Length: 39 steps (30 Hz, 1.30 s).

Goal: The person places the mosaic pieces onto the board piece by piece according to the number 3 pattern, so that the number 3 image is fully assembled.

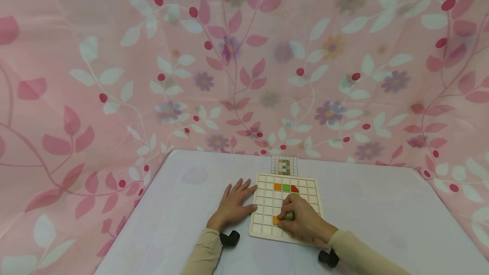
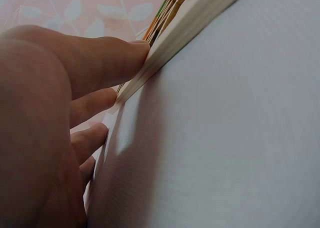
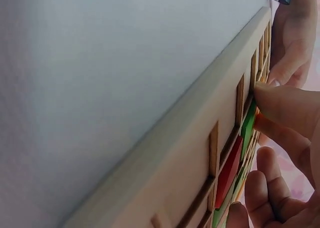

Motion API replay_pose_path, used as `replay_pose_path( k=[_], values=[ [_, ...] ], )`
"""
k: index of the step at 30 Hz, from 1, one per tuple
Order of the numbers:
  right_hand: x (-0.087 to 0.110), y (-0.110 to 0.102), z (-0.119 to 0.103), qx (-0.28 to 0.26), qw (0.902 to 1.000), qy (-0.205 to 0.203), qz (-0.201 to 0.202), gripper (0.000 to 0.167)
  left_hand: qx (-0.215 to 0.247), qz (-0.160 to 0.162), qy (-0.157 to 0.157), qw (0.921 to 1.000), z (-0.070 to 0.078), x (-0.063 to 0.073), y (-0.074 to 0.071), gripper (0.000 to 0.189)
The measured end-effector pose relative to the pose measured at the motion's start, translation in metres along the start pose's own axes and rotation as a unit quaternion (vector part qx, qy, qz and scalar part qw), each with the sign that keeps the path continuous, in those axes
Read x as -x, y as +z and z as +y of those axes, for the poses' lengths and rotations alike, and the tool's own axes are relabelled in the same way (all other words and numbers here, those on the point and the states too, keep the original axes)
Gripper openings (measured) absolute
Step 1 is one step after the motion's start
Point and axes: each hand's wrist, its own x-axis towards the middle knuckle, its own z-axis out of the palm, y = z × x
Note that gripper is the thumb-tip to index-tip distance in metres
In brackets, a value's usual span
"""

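Observation:
A light wooden grid board [image 1: 263,231] lies on the white table. My left hand [image 1: 233,204] rests beside its left edge with fingers spread, thumb and fingertips touching the frame. Over the board's lower middle, my right hand [image 1: 302,217] pinches an orange tile [image 1: 275,220] between thumb and index finger, down at a grid cell. Next to it are a green tile [image 3: 248,124] and a red tile [image 3: 229,173]. In an upper row sit another orange tile [image 1: 277,186], a bright green tile [image 1: 286,187] and a rounded red tile [image 1: 294,189]. My right hand hides part of the grid.
Behind the board lies a pattern card [image 1: 273,165] with a printed grid of coloured squares. A white cloth covers the table [image 1: 366,215]. Pink floral fabric [image 1: 237,75] hangs at its back and sides. Black wrist devices [image 1: 230,238] sit at both cuffs.

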Motion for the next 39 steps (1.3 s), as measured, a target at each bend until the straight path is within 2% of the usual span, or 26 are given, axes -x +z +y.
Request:
replay_pose_path(
  k=[8, 15, 21, 28, 39],
  values=[
    [0.0007, 0.0015, -0.0036, -0.004, 0.9997, 0.020, -0.013, 0.006, 0.000, 0.000, 0.000, 1.0000, -0.0019, 0.0020, 0.0022, 0.066],
    [0.0019, 0.0044, -0.0021, 0.003, 1.0000, 0.006, -0.004, 0.004, 0.000, 0.003, -0.002, 1.0000, 0.0002, 0.0048, 0.0009, 0.065],
    [0.0040, 0.0030, -0.0010, 0.003, 1.0000, -0.003, 0.008, 0.003, 0.008, 0.002, -0.002, 1.0000, 0.0030, 0.0025, 0.0005, 0.064],
    [0.0032, 0.0023, -0.0004, -0.007, 0.9997, 0.021, 0.000, 0.004, 0.008, 0.005, -0.008, 0.9999, 0.0028, -0.0012, -0.0007, 0.063],
    [0.0056, 0.0038, 0.0010, -0.014, 0.9996, 0.023, 0.002, 0.005, 0.000, 0.008, -0.009, 0.9999, 0.0041, -0.0017, 0.0002, 0.064]
  ],
)
